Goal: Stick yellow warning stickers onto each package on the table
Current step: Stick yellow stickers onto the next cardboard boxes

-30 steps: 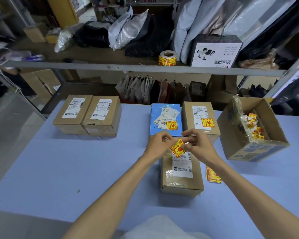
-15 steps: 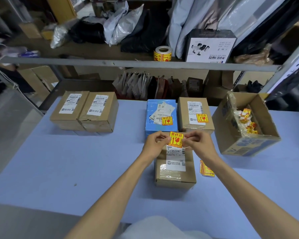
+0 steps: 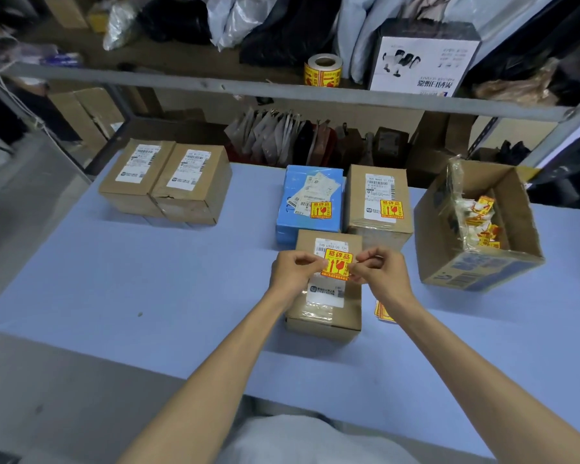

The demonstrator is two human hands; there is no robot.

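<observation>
We count five packages on the worktop (image 3: 148, 279), and two of them look finished. Just beyond the hands, the blue package (image 3: 310, 182) and the brown package (image 3: 379, 195) touching its right side both carry applied stickers (image 3: 321, 209) at the lower edge of their shipping labels. The third is in hand. The left hand (image 3: 295, 272) and the right hand (image 3: 379, 276) each pinch one side edge of a loose sticker (image 3: 337, 265) between thumb and forefinger, with the other fingers curled. They hold it flat and square over the near package (image 3: 325, 316), which lies directly beneath both hands. The sticker sits over the upper part of that package's white label, and we cannot tell whether it touches the label yet or hangs just above it. We therefore judge this one not yet stuck down: it needs lowering and pressing flat. Well away to the left of the left hand, the two brown packages (image 3: 200, 182) standing side by side show only white labels with no yellow on them, so those two are left to do. A spare stack (image 3: 382, 311) of stickers lies on the worktop just by the right wrist, partly hidden by it. Off to the right of the right hand, an open carton (image 3: 476, 272) holds what look like crumpled yellow-and-white scraps.
</observation>
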